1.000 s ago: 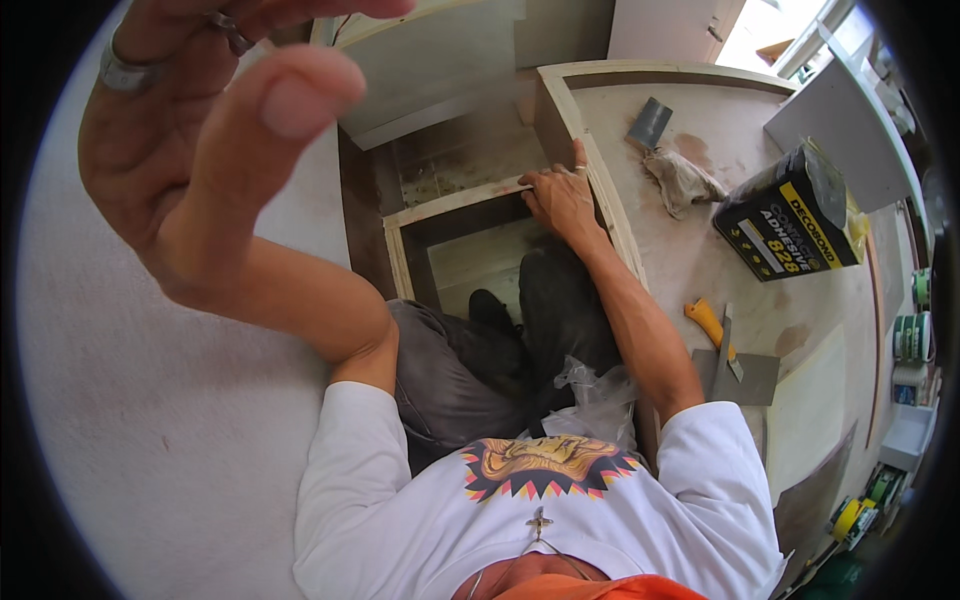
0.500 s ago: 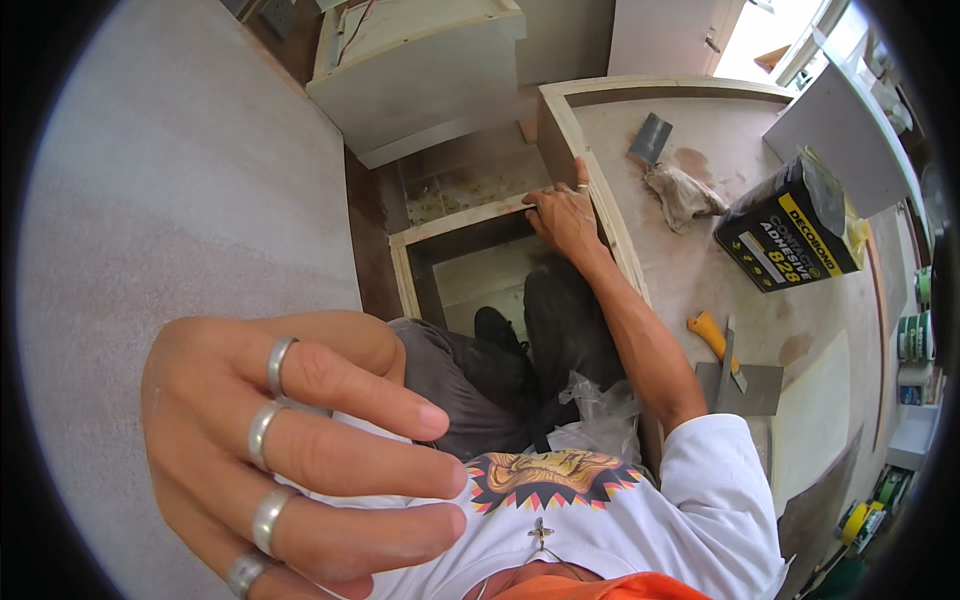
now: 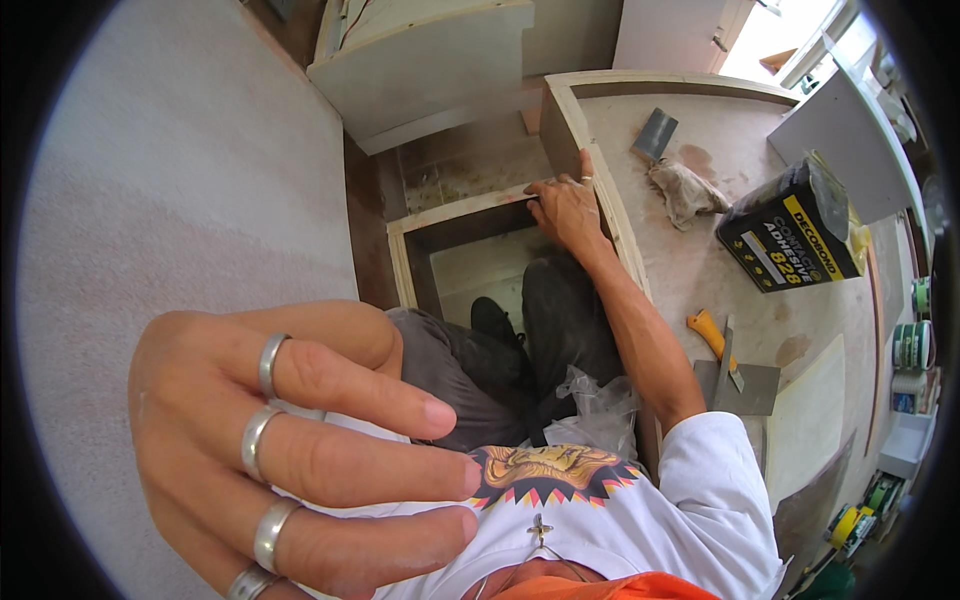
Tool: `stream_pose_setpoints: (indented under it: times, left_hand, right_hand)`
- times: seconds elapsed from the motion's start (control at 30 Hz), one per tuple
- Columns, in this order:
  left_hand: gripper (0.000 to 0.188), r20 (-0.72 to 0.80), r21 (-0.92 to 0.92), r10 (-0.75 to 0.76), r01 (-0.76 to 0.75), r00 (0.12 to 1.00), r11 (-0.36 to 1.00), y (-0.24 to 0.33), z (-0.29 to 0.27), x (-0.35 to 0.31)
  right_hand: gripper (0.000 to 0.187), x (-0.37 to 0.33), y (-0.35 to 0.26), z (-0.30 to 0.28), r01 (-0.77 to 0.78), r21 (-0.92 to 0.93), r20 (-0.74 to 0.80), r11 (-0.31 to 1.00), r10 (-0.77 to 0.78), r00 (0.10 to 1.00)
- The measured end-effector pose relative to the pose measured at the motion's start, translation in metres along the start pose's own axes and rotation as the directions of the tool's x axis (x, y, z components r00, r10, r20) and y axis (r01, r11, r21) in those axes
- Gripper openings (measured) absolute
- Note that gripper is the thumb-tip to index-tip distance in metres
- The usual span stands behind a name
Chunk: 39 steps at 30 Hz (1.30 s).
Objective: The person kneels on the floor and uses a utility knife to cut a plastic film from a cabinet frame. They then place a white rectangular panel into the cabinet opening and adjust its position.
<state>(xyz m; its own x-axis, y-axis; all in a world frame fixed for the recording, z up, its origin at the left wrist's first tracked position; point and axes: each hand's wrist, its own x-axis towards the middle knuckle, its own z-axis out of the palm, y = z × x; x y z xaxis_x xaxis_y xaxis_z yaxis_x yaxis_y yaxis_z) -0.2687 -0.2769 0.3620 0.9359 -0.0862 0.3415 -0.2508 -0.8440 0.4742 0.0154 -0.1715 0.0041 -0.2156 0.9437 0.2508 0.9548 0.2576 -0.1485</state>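
Observation:
My left hand (image 3: 300,440) is raised very close to the view, its loosely bent fingers apart and wearing several silver-coloured rings. Nothing shows in it, though its thumb is mostly hidden. My right hand (image 3: 572,212) grips the corner of a pale wooden frame (image 3: 470,208), some fingers bent over the crossbar and one stretched along the side rail. Inside that frame is an opening, with my dark-trousered legs and a black shoe (image 3: 490,318) at it. Clear crumpled plastic (image 3: 600,405) lies beside my lap.
On the right-hand board (image 3: 690,320) stand a black and yellow adhesive can (image 3: 790,225), a crumpled rag (image 3: 688,193), a grey scraper plate (image 3: 655,135) and a yellow-handled tool (image 3: 708,333) by another plate. A large pale panel (image 3: 200,180) rises at left; a white cabinet box (image 3: 430,75) stands ahead.
The view has shifted slightly. My left hand sits a little further left in the picture, its fingers much as before. My right hand stays on the frame corner.

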Motion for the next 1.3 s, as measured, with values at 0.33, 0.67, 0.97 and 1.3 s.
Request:
stream_pose_setpoints:
  times: [0.33,0.67,0.97,1.3]
  left_hand:
    - [0.035,-0.001,0.045,-0.007,0.007,1.0,0.999,0.002,0.001,-0.006]
    - [0.03,-0.015,0.089,-0.022,0.023,1.0,0.996,0.005,0.003,-0.008]
    - [0.031,-0.024,0.091,-0.01,0.012,1.0,0.996,0.005,0.005,-0.008]
    - [0.035,0.042,0.068,-0.028,0.025,0.999,0.997,0.006,-0.001,-0.008]
  right_hand:
    - [0.022,0.002,-0.004,-0.008,-0.023,-0.005,0.072,1.0,0.023,0.997]
    - [0.022,0.002,-0.002,-0.005,-0.02,-0.013,0.076,1.0,0.021,0.997]
    - [0.022,0.002,-0.003,-0.007,-0.023,-0.017,0.077,1.0,0.025,0.997]
    - [0.022,0.002,-0.002,-0.006,-0.031,-0.016,0.067,0.999,0.032,0.997]
